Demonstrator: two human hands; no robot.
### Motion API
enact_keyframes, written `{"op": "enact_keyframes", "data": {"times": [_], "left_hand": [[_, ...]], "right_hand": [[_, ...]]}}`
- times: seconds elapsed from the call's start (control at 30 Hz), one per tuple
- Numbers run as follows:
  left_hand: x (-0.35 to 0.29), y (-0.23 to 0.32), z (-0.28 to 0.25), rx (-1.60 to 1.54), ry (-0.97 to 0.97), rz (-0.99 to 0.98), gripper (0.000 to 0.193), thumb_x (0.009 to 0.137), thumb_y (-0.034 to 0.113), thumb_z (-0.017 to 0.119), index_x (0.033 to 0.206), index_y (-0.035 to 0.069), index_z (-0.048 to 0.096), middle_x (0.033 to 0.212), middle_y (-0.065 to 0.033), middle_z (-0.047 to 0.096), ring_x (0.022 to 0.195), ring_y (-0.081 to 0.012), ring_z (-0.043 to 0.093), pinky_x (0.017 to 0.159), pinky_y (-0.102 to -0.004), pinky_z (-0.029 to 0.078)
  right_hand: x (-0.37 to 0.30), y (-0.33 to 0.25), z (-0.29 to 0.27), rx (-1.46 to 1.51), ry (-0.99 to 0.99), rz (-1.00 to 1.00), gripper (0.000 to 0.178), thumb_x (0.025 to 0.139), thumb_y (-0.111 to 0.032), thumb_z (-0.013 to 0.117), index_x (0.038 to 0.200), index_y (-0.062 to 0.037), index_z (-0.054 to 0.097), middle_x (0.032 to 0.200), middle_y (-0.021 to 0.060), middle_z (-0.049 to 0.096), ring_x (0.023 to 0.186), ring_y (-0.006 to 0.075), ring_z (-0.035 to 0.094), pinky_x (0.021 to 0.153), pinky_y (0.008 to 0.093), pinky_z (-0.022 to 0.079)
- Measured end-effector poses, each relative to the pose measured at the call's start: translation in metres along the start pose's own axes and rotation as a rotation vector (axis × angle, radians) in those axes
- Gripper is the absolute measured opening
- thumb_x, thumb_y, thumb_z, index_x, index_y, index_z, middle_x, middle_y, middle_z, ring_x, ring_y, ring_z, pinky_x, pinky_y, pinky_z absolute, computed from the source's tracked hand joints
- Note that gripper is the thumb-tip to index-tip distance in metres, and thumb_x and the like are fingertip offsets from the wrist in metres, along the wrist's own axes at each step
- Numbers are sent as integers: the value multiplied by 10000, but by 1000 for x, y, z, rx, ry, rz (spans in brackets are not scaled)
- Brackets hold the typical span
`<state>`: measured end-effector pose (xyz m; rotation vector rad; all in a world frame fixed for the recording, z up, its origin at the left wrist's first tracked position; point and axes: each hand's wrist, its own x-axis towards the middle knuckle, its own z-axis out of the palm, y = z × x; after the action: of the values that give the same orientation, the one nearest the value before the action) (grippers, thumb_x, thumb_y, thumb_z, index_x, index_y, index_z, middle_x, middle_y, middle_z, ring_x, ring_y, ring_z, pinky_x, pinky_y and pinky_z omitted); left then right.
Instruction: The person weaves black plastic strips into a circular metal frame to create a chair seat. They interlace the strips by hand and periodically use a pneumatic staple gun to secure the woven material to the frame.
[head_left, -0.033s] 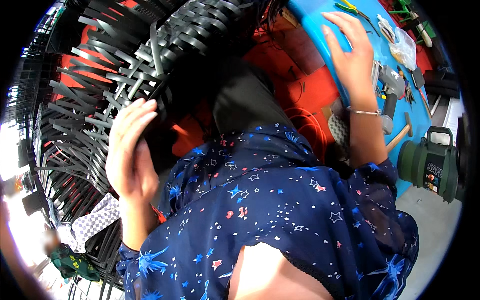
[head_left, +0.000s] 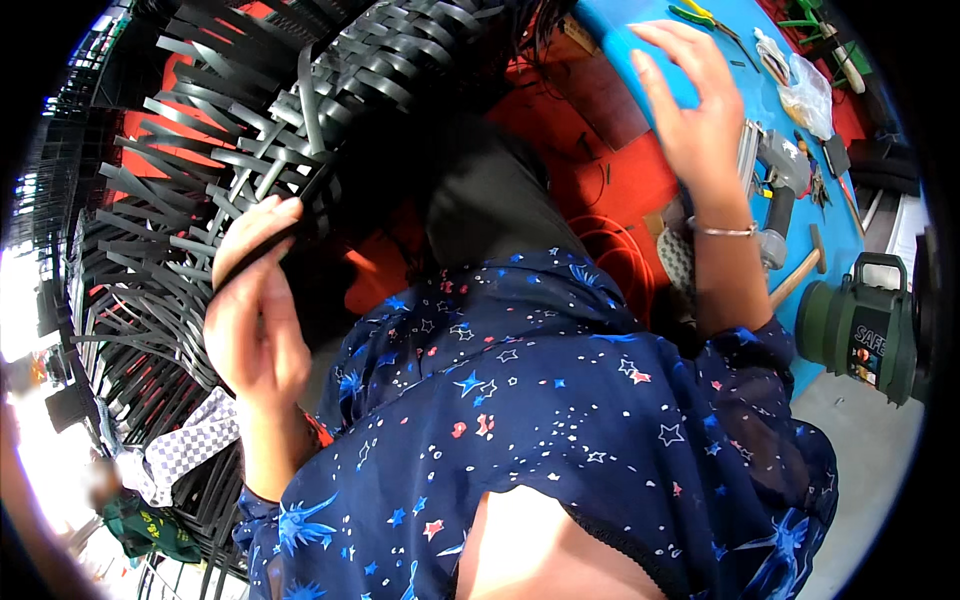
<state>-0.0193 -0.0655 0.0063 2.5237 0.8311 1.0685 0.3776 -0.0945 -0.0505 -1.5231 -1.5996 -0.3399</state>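
My left hand (head_left: 255, 320) is beside a half-woven piece (head_left: 370, 70) of flat black plastic strips, at the left. Its fingers are stretched out next to the loose strip ends (head_left: 185, 185). A dark band crosses the fingers; I cannot tell whether it is a strip or a shadow. My right hand (head_left: 695, 105) is raised at the upper right, over the near edge of a blue table (head_left: 735, 85). Its fingers are apart with nothing between them, and a bracelet circles the wrist.
The blue table bears yellow-handled pliers (head_left: 695, 14), a clear plastic bag (head_left: 806, 98), a grey power tool (head_left: 785, 165) and a wooden-handled hammer (head_left: 797, 278). A green drum-shaped case (head_left: 860, 330) with a carry handle stands at the right. Orange hose (head_left: 625, 262) coils on the red floor covering.
My left hand has shifted slightly left, and a dark band now crosses its fingers. My right hand has moved a little to the left.
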Motion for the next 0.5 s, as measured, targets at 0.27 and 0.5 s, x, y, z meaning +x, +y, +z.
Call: {"op": "enact_keyframes", "data": {"times": [0.27,0.5], "left_hand": [[19,-21,-7,-176,200,-287,307,1055,-31,483,1327,-96,611,1243,-196,701,1190,-249,659,1083,-353,456],[47,-31,-10,-3,140,-304,192,953,43,712,1134,-18,731,1063,-92,746,1014,-168,700,919,-291,527]], "right_hand": [[0,-121,32,676,-76,-246,220,831,-54,762,1049,-73,748,1014,90,716,917,292,706,810,379,586],[-13,-149,63,862,-242,-89,160,839,-49,780,995,-38,748,946,94,716,799,271,713,705,350,584]]}}
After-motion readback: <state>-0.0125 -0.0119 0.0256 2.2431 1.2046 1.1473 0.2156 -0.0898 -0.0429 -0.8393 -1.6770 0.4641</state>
